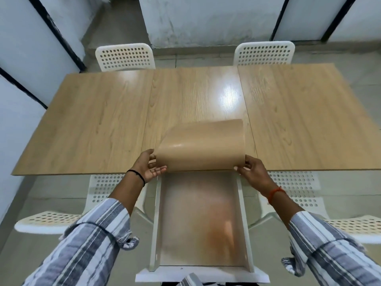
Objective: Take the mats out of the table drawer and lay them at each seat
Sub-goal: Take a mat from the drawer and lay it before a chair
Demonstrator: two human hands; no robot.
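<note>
A person lifted a tan mat [201, 147] out of the open drawer [157, 223], with no mat yet laid at a seat.

The left hand [149, 167] and right hand [250, 169] each pinched a near corner, holding the bowed mat over the table [92, 120] edge above the drawer; another mat seemingly lay inside. Next, it probably needed carrying to a chair [125, 56] and flattening there.
</note>
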